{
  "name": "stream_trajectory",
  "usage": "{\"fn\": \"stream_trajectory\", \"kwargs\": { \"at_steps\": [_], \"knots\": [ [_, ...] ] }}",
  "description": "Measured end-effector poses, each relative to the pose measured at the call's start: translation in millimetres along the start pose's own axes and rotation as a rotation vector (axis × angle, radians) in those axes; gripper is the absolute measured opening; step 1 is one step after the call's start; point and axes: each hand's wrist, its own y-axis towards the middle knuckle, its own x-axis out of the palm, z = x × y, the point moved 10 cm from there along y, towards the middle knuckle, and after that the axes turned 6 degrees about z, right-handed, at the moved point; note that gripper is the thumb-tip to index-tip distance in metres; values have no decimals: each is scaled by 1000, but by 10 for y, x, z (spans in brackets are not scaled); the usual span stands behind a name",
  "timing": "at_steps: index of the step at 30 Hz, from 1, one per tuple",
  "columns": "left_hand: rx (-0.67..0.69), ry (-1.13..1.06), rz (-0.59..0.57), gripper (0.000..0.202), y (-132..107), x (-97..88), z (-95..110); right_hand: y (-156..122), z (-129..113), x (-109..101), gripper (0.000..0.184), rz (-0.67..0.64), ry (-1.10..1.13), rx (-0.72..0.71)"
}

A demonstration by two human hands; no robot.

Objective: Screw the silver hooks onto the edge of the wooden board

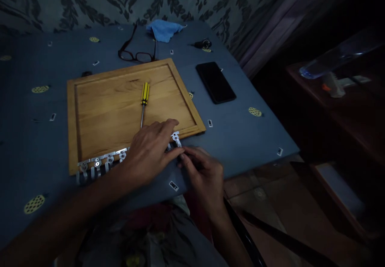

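Note:
A framed wooden board (117, 102) lies flat on the table. Along its near edge runs a silver metal hook rack (104, 157), its several hooks pointing toward me. My left hand (150, 144) rests over the rack's middle part, palm down, fingers stretched over the board and thumb reaching right; it hides part of the rack. At the rack's right end, my right hand (206, 172) pinches a metal hook (176, 138) just off the board's edge, close to the left thumb tip. A yellow-and-black screwdriver (144, 94) lies on the board, its tip toward the left hand.
Behind the board are eyeglasses (136, 56), a blue cloth (165, 30) and a small dark item with a ring (203, 44). A black phone (215, 82) lies right of the board. The table's right edge (270, 98) drops to a tiled floor (258, 198).

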Motion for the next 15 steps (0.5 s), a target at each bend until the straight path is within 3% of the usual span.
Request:
{"fn": "stream_trajectory", "kwargs": {
  "at_steps": [15],
  "knots": [
    [2, 56, -3, 50, -2, 17, 41, -63, -29, -49, 19, -2, -79, -62]
  ]
}}
